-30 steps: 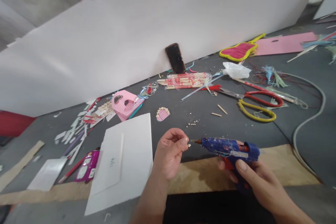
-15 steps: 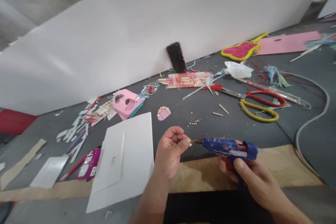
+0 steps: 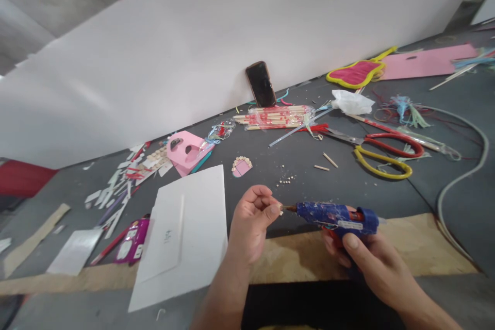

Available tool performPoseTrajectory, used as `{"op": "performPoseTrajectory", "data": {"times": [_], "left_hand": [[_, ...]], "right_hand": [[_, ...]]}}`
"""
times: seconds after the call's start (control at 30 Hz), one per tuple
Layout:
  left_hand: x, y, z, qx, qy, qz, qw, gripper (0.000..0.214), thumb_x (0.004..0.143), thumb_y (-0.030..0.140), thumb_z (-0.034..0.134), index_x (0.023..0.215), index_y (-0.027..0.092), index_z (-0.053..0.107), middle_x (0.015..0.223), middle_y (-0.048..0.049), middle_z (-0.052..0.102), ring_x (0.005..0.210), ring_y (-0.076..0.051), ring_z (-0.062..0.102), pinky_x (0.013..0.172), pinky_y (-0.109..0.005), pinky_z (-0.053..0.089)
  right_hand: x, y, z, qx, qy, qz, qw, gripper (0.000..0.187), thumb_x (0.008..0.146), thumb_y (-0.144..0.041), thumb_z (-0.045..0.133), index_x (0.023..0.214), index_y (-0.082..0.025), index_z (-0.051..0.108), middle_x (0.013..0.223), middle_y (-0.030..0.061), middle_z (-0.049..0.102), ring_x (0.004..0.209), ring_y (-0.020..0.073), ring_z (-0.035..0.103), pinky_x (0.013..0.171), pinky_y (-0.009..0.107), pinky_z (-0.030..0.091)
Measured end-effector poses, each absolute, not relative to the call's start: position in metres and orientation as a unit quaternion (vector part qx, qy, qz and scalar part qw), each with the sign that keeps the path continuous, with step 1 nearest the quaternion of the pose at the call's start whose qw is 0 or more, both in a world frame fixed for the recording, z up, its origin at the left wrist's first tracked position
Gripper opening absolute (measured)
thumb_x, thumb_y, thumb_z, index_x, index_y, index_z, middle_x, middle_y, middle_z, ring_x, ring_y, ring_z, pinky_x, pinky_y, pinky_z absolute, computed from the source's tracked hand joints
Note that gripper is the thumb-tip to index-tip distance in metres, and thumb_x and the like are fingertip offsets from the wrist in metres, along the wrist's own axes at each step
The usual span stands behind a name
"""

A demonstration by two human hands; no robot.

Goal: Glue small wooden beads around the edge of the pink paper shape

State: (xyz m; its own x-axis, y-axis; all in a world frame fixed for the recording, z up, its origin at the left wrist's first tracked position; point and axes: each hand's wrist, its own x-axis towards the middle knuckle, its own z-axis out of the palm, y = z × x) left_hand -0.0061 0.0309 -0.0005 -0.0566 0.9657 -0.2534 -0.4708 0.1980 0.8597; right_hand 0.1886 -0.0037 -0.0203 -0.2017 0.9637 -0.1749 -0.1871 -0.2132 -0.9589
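Note:
My right hand (image 3: 363, 252) is wrapped round the handle of a blue hot glue gun (image 3: 328, 216), its nozzle pointing left. Thumb and fingers of my left hand (image 3: 253, 219) pinch a tiny pale piece (image 3: 281, 213) right at the nozzle tip; whether the two touch I cannot tell. Beyond my hands, several small pale pieces (image 3: 285, 181) like cut stick ends are scattered on the dark table. Left of them lies a small pink arched panel (image 3: 242, 167), edged along its curve with similar pale pieces. Two short wooden sticks (image 3: 326, 163) lie to the right.
Scissors (image 3: 381, 152) with red and yellow handles lie at right, near a grey cord (image 3: 460, 185). White boards (image 3: 197, 227) and a purple packet (image 3: 131, 242) are at left. A phone (image 3: 261, 84) leans on the white wall behind bagged sticks (image 3: 274, 117).
Both hands stay almost in place. The glue gun's nozzle and the pinched piece in my left hand are now slightly closer together.

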Motion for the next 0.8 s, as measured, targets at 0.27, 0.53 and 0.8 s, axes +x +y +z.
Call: {"op": "performPoseTrajectory", "data": {"times": [0.27, 0.53, 0.8], "left_hand": [[-0.0070, 0.0314, -0.0017, 0.287, 0.447, 0.567, 0.630, 0.029, 0.066, 0.017, 0.081, 0.087, 0.018, 0.060, 0.067, 0.0037, 0.066, 0.063, -0.005, 0.058, 0.064, -0.015, 0.044], [-0.0066, 0.0311, -0.0024, 0.289, 0.447, 0.567, 0.628, 0.029, 0.066, 0.016, 0.080, 0.087, 0.018, 0.060, 0.066, 0.0043, 0.065, 0.063, -0.005, 0.057, 0.064, -0.015, 0.043], [-0.0062, 0.0296, -0.0001, 0.286, 0.447, 0.569, 0.628, 0.030, 0.065, 0.017, 0.081, 0.086, 0.018, 0.060, 0.065, 0.0038, 0.065, 0.062, -0.005, 0.057, 0.064, -0.016, 0.043]], "right_hand": [[0.1875, -0.0048, -0.0240, -0.443, -0.410, 0.654, 0.456, 0.043, 0.085, -0.054, 0.054, 0.115, -0.024, 0.054, 0.067, -0.0004, 0.055, 0.053, 0.0132, 0.041, 0.049, 0.027, 0.038], [0.1878, -0.0049, -0.0232, -0.449, -0.418, 0.653, 0.444, 0.053, 0.085, -0.056, 0.051, 0.127, -0.023, 0.046, 0.067, -0.0004, 0.053, 0.053, 0.0141, 0.043, 0.050, 0.029, 0.039], [0.1874, -0.0060, -0.0237, -0.467, -0.434, 0.632, 0.441, 0.055, 0.087, -0.056, 0.049, 0.130, -0.023, 0.045, 0.069, 0.0004, 0.055, 0.053, 0.0141, 0.048, 0.049, 0.028, 0.043]]}}
